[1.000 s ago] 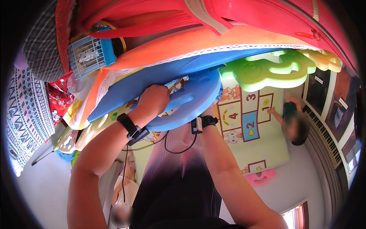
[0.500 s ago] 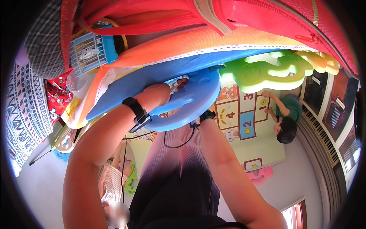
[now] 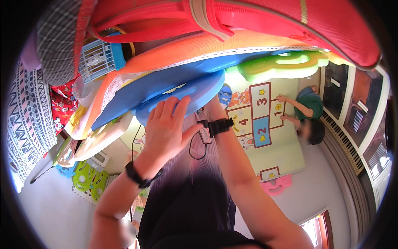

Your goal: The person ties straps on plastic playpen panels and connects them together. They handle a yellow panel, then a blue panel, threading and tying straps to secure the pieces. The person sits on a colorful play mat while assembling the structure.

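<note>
My left hand (image 3: 168,128) lies spread, palm down, with its fingertips at the lower edge of a blue plastic piece (image 3: 199,85) with a cut-out. My right hand (image 3: 215,108) reaches up to the right part of that piece, its fingers hidden behind it. The piece is tilted close against a blue cushioned sheet (image 3: 116,108) with an orange band (image 3: 174,45). A green plastic piece (image 3: 277,68) is to its right. A black wristband (image 3: 222,126) with a cable and small device is on my right wrist.
A red bag (image 3: 290,18) spans the top, beside a small cage (image 3: 97,60) and patterned fabrics (image 3: 33,124). A person in green (image 3: 309,106) is at a numbered play mat (image 3: 277,155). Another person is partly hidden behind my left arm. A piano keyboard (image 3: 344,147) is at right.
My left hand has come out of the blue piece's opening, dropped lower and spread its fingers. The blue piece sits higher. The person in green has shifted on the mat.
</note>
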Motion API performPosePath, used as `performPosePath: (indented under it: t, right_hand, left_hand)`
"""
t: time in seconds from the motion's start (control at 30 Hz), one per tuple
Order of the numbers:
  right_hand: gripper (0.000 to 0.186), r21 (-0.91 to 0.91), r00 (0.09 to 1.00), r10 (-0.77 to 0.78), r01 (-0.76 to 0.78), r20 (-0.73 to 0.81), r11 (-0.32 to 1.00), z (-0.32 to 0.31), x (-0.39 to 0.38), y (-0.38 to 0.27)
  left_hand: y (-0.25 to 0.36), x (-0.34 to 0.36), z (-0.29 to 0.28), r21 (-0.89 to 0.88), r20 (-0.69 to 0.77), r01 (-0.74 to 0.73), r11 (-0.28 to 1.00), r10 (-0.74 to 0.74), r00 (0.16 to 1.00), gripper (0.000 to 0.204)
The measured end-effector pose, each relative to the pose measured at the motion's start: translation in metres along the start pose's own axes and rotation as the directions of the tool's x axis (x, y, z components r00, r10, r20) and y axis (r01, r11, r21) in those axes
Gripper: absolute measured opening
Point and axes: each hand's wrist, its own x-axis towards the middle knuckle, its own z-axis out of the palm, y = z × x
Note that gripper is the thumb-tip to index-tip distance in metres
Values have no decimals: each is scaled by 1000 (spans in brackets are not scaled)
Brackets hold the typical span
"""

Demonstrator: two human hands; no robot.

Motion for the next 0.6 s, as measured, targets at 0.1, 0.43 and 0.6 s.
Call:
performPosePath:
  t: [0.1,0.43,0.6]
  right_hand:
    - [29,-215,999,-9,1,-38,977,-2,2,-9]
    - [41,-323,995,-101,95,-4,941,4,2,-9]
    - [41,-902,984,2,164,180,400,-4,20,-51]
  left_hand:
    - [-25,26,27,108,-97,-99,989,109,989,41]
    - [-43,26,29,48,-321,-150,988,157,934,43]
    - [-45,19,31,15,-308,-64,998,66,949,42]
